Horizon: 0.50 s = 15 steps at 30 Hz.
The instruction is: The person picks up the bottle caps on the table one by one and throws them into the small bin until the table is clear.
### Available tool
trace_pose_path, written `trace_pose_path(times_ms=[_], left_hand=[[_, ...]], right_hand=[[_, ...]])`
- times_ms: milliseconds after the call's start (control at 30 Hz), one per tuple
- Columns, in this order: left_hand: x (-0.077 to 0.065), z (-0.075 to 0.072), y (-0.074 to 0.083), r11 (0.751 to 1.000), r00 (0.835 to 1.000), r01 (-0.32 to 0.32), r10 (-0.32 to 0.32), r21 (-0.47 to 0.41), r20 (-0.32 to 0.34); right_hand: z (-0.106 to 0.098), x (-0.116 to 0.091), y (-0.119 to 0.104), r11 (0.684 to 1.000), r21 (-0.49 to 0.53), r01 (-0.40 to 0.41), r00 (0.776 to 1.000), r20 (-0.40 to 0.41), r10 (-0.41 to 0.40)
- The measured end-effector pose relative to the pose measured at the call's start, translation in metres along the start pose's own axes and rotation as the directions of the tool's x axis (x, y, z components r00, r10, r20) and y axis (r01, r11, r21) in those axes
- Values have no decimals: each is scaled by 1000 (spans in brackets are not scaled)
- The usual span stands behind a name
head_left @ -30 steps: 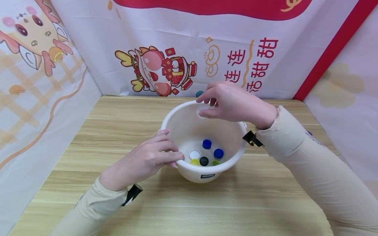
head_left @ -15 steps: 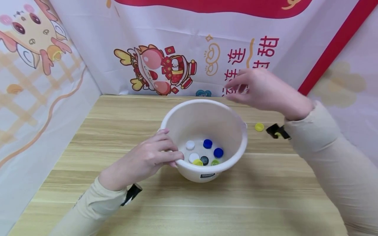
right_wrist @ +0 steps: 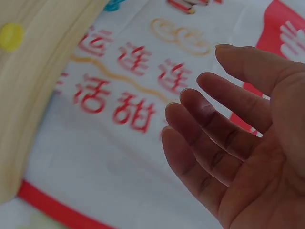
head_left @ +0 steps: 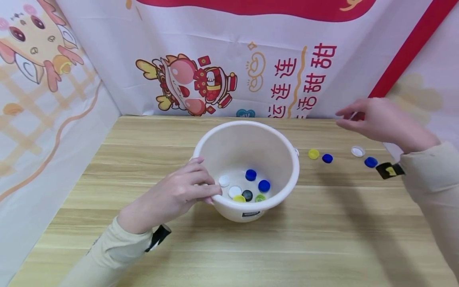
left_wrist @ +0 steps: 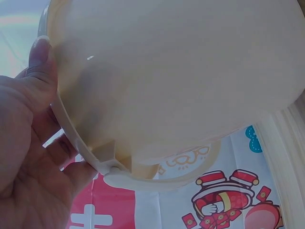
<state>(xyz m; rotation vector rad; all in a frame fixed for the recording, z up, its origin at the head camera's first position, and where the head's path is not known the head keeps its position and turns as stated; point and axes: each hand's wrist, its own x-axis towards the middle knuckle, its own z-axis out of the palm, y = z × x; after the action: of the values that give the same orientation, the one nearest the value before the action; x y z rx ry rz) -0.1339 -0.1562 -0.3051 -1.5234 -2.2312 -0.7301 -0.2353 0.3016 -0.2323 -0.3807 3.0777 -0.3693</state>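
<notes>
A white bucket (head_left: 247,135) stands on the wooden table, and my left hand (head_left: 172,193) grips its rim at the near left. In the left wrist view the thumb and fingers (left_wrist: 40,62) pinch the rim beside the handle (left_wrist: 157,183). Inside the bucket lie several bottle caps: blue caps (head_left: 263,185), white caps (head_left: 235,192), a yellow cap (head_left: 239,198), a dark cap (head_left: 247,195) and a green cap (head_left: 259,197). My right hand (head_left: 389,121) hovers over the table's right end. Its fingers are relaxed and hold nothing in the right wrist view.
Right of the bucket lie a yellow cap (head_left: 313,154), a blue cap (head_left: 327,158), a white cap (head_left: 357,151) and another blue cap (head_left: 371,162). A printed cloth (head_left: 201,32) hangs behind the table (head_left: 150,143).
A white cap has dropped from my right hand into the bucket. That hand has moved right, away from the bucket, uncovering caps on the table. My left hand stays on the rim.
</notes>
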Motion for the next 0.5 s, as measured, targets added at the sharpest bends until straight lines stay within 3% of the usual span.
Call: trace_pose_path(times_ms=[300,500], left_hand=[[0,0,1,1000,1000,13,-13,-8,2],[0,0,1,1000,1000,14,-14,-6,-1]], right_hand=[[30,-6,84,996,70,-50,999,3,50],[45,-13,126,992,68,-104,995,10,104]])
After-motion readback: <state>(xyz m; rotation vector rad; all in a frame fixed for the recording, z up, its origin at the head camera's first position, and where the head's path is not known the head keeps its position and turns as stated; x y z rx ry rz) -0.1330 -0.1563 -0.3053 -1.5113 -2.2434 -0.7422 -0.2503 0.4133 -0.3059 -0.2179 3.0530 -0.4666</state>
